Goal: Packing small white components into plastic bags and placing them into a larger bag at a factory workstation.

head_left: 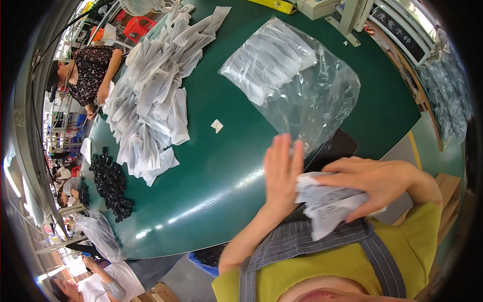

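My right hand [377, 182] grips a small bunch of white translucent packets [327, 204] in front of my chest, fingers and thumb curved around them. Beside the bunch's left end is my left hand [283, 173], fingers stretched upward and holding nothing; whether its palm touches the packets I cannot tell. Just beyond my hands lies a large clear plastic bag [322, 95] with a layer of similar white packets [274, 58] inside its far end. On the far left of the table a big heap of loose white packets [151, 95] is spread out.
The green table [216, 166] carries a small white scrap [217, 126] and a pile of black items [108, 183] at its left edge. A dark flat object [337, 148] lies under the bag's near end. Two people [95, 73] are at the left. Machine posts [347, 25] stand far right.
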`<state>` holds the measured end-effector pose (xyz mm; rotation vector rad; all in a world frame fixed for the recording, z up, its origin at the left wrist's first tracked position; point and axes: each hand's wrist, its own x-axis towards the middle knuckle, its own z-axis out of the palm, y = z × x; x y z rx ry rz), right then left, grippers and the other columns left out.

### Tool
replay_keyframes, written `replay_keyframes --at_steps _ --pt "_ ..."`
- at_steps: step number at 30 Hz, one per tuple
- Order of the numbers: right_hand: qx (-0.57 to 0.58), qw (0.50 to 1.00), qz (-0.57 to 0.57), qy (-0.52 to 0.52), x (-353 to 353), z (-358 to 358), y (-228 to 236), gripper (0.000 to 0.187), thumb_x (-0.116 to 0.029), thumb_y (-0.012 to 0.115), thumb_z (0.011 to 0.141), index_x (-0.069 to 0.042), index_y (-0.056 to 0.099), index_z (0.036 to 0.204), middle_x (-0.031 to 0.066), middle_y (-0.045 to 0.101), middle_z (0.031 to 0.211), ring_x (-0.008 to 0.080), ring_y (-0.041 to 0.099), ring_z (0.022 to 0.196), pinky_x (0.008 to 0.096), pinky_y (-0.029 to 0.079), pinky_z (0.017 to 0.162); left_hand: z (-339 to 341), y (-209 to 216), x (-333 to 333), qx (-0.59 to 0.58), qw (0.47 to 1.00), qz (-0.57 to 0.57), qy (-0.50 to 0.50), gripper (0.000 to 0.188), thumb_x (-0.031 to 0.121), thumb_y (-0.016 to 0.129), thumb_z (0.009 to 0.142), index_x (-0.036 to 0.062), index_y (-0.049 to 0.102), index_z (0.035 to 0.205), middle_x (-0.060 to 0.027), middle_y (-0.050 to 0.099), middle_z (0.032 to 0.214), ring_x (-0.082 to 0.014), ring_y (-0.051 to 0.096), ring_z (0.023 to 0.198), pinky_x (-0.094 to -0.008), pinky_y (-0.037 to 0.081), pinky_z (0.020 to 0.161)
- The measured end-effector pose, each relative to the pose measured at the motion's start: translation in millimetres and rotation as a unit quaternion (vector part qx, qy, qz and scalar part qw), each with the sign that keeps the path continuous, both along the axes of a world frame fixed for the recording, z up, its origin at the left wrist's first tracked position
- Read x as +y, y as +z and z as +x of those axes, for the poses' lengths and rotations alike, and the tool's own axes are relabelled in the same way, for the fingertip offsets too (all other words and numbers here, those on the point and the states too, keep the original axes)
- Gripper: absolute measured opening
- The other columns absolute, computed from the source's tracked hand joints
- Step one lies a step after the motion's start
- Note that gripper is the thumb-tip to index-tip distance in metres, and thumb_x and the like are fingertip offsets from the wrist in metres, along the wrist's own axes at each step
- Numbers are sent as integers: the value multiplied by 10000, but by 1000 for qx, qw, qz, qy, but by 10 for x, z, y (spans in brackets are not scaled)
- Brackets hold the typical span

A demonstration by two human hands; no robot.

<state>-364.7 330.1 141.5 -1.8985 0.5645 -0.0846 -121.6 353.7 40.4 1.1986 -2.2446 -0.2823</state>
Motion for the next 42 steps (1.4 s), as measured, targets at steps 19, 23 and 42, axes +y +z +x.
replay_keyframes --at_steps 19,23,42 --pt "12 987 -14 -157 -1780 826 -627 914 -566 618 836 11 316 1478 260 372 1484 366 372 1374 394 291 1130 -284 676 -1063 119 963 -214 -110 218 -70 722 765 -16 673 970 -74 568 653 -209 525 517 -307 395 482" --pt "69 971 -107 -201 -1643 745 -672 921 -575 615 823 8 325 1473 285 394 1457 399 374 1365 412 292 1134 -132 718 -969 61 962 -257 72 618 89 808 736 -13 533 1281 -121 604 979 -280 579 931 -392 472 758" --pt "239 852 -343 -315 -1922 1002 -752 772 -400 669 830 68 401 1382 317 582 1142 446 584 1039 539 450 893 -546 699 -1073 235 954 -81 -169 225 -73 680 790 -13 642 1004 -128 588 725 -282 584 616 -339 452 529"
